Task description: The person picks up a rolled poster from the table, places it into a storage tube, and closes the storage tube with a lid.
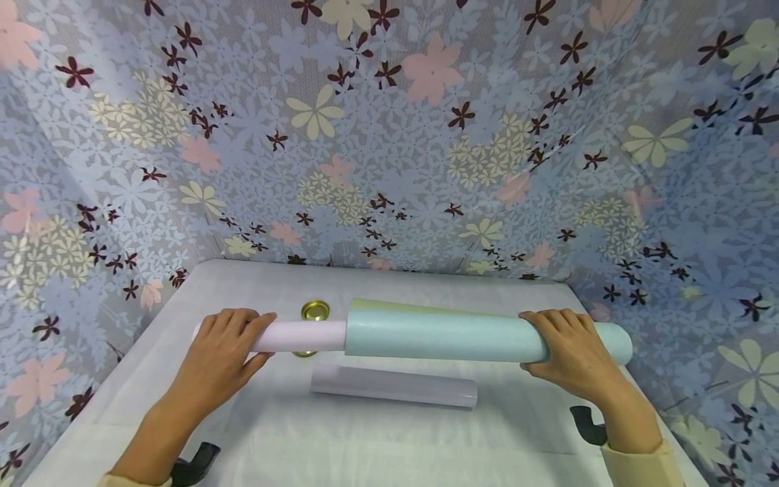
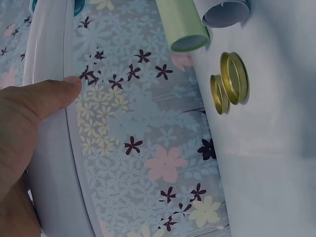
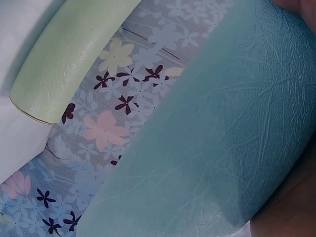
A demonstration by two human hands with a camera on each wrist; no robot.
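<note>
My left hand (image 1: 225,348) grips a pale lilac paper roll (image 1: 304,336) near its left end; in the left wrist view the thumb lies along that roll (image 2: 52,128). The roll's right end sits inside the open end of a wider light blue paper roll (image 1: 444,337). Toward the other end of the blue roll, my right hand (image 1: 569,352) is wrapped around it from the near side. Creases run over the blue surface (image 3: 207,133) in the right wrist view. Both rolls are held level above the table, one in line with the other.
On the white table (image 1: 389,446) a greyish lilac roll (image 1: 394,387) lies nearest me. Behind the blue roll lies a green roll (image 3: 64,64), mostly hidden in the head view. Two gold rings (image 2: 234,79) stand to the left. Flowered cloth (image 1: 389,169) hangs behind the table.
</note>
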